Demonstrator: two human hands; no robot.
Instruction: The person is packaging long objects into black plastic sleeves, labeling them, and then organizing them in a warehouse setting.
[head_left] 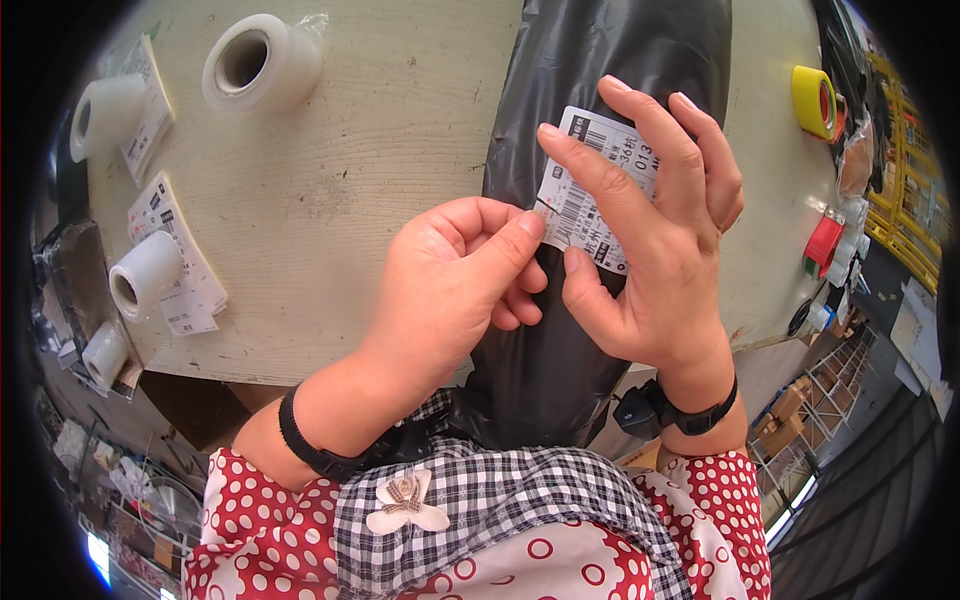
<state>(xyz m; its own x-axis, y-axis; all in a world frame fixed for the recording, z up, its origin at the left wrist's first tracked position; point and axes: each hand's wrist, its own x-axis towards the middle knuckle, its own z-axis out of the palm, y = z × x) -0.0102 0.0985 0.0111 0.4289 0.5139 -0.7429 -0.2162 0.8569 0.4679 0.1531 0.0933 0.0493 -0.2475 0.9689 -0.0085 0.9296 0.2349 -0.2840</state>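
A long black plastic-wrapped package (610, 45) lies on the table and runs down to my apron. On its upper side is a white shipping label (577, 200) with black print and barcodes. My left hand (455, 270) pinches the label's left edge between thumb and index finger, its other fingers curled. Over the label's right part rests my right hand (665, 245), fingers spread, with the index fingertip near the label's top and the thumb at its lower edge. The right hand hides part of the print.
Pale table (380, 120). On its left stand rolls of clear film (255, 65) and stacks of printed labels (165, 215). At the right edge are a yellow tape roll (815, 103) and a red tape dispenser (824, 243). Beyond are yellow racks (905, 190) and a wire shelf (825, 385).
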